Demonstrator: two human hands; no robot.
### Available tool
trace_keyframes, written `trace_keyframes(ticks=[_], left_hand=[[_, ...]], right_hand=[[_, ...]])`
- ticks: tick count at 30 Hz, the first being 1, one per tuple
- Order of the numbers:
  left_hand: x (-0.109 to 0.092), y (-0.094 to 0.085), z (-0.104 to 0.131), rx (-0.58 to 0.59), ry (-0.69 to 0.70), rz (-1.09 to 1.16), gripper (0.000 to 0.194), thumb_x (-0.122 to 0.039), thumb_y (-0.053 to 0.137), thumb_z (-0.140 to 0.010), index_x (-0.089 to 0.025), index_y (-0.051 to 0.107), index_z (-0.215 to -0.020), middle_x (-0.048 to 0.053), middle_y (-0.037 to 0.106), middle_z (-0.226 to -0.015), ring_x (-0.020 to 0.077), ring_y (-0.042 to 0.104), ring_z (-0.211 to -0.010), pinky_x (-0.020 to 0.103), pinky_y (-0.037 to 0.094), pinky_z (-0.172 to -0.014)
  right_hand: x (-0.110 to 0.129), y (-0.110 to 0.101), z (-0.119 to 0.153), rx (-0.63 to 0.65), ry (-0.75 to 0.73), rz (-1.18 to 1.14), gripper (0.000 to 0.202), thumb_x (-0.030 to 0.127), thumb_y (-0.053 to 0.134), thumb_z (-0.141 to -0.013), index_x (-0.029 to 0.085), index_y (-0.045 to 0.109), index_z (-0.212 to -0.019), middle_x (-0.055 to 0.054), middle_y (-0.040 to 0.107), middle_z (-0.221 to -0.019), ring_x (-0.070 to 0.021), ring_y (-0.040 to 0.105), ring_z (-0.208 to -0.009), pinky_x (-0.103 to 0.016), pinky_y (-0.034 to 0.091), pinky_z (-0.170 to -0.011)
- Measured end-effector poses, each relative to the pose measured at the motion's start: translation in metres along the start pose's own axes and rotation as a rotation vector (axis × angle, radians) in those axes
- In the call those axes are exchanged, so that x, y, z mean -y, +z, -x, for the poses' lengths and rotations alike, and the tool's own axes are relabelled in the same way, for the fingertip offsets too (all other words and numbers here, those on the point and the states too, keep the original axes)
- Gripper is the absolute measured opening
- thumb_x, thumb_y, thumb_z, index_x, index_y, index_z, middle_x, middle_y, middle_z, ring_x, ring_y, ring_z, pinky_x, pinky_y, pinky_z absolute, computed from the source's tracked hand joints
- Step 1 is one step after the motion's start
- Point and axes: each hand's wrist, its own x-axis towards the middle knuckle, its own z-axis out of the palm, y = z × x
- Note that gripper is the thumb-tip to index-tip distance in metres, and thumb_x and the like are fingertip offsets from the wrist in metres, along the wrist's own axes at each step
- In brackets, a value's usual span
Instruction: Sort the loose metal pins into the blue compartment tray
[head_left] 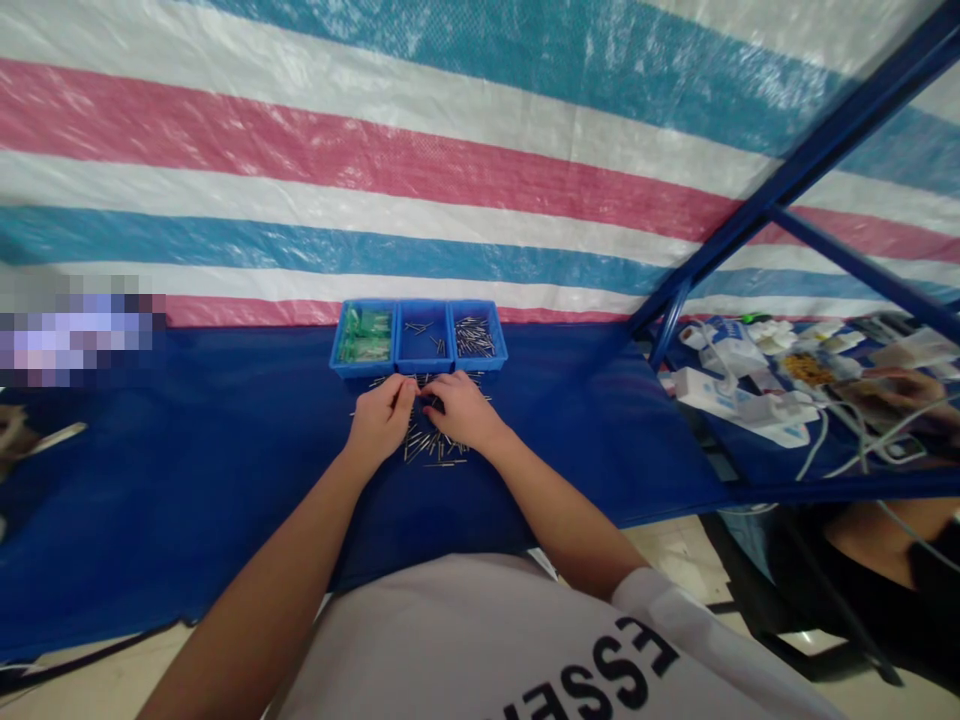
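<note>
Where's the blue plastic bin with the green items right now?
Head view, left of centre: the blue plastic bin stands at the three-bin row's left end, just beyond the person's left hand.

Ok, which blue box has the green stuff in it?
The leftmost box: green pieces lie in it, while the middle box and right box hold thin metal pieces.

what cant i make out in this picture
All in the head view:
- Whether the left hand or right hand pinches anything: their own fingers hide it.
- Some thin metallic pieces: covered by the hands.
- What the green contents of the left bin are: too small and blurred.
- The rest of the shirt lettering: cut off by the bottom edge.
</note>
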Motion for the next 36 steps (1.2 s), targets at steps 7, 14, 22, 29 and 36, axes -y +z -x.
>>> trace_keyframes(ticks=[7, 14, 22, 29, 36], left_hand=[[0.0007, 0.0011, -0.0001, 0.006, 0.025, -0.026, 0.033, -0.038, 0.039, -0.095, -0.018, 0.063, -0.082, -0.001, 0.062, -0.063, 0.0123, 0.056, -0.059, 0.023, 0.041, -0.062], [0.0015, 0.0011, -0.0001, 0.002, 0.027, -0.014, 0.032, -0.038, 0.04, -0.094, -0.018, 0.062, -0.083, -0.001, 0.064, -0.068, 0.0125, 0.058, -0.063, 0.023, 0.042, -0.063], [0.0003, 0.0006, -0.0003, 0.013, 0.026, -0.032, 0.034, -0.04, 0.039, -0.094, -0.019, 0.063, -0.082, -0.001, 0.061, -0.065, 0.0132, 0.057, -0.062, 0.024, 0.042, -0.063], [0.0, 0.0007, -0.0002, 0.013, 0.031, -0.03, 0.033, -0.039, 0.04, -0.094, -0.018, 0.062, -0.08, -0.001, 0.061, -0.064, 0.0123, 0.056, -0.06, 0.023, 0.041, -0.061], [0.001, 0.0011, -0.0001, 0.027, 0.029, -0.02, 0.033, -0.038, 0.04, -0.094, -0.018, 0.063, -0.081, -0.001, 0.063, -0.067, 0.0126, 0.058, -0.063, 0.024, 0.041, -0.063]], right_hand=[[-0.0001, 0.001, -0.0011, 0.043, -0.009, -0.001, 0.014, 0.008, 0.058, -0.082, 0.015, 0.068, -0.09, -0.007, 0.07, -0.09, -0.0179, 0.058, -0.083, -0.031, 0.041, -0.083], [0.0026, 0.0003, -0.0018, 0.059, -0.025, 0.027, 0.014, 0.01, 0.056, -0.082, 0.014, 0.067, -0.09, -0.007, 0.07, -0.087, -0.0184, 0.058, -0.081, -0.03, 0.041, -0.081], [0.0023, 0.0017, -0.0013, 0.064, -0.026, 0.026, 0.023, 0.005, 0.051, -0.079, 0.013, 0.067, -0.093, -0.008, 0.069, -0.089, -0.0183, 0.059, -0.083, -0.029, 0.042, -0.083], [-0.0009, 0.0038, -0.0003, 0.065, -0.054, 0.016, 0.027, 0.001, 0.048, -0.078, 0.012, 0.066, -0.094, -0.009, 0.068, -0.09, -0.0189, 0.058, -0.084, -0.029, 0.043, -0.084], [0.0002, 0.0032, -0.0009, 0.079, -0.067, 0.017, 0.028, 0.0, 0.045, -0.077, 0.012, 0.065, -0.092, -0.01, 0.068, -0.09, -0.0189, 0.056, -0.084, -0.03, 0.042, -0.085]])
